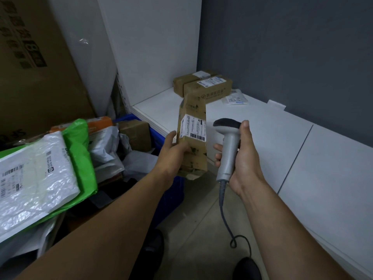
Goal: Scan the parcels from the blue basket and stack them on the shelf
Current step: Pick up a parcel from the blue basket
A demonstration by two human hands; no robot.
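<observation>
My left hand (173,152) grips a long brown cardboard parcel (192,138) upright, with its white barcode label facing me. Just to its right, my right hand (241,158) holds a grey handheld scanner (228,146) by the handle, its dark head level with the label. The blue basket (171,190) sits low on the left, packed with several parcels: a white poly mailer (34,178), a green bag (80,154) and a small brown box (136,134). On the white shelf (262,126) at the back stand two brown boxes (203,85), with a flat white packet (234,98) beside them.
A large brown carton (34,67) leans against the wall at upper left. A white panel rises behind the shelf and a grey wall runs along the right. The scanner's cable (232,229) hangs down to the tiled floor near my dark shoes.
</observation>
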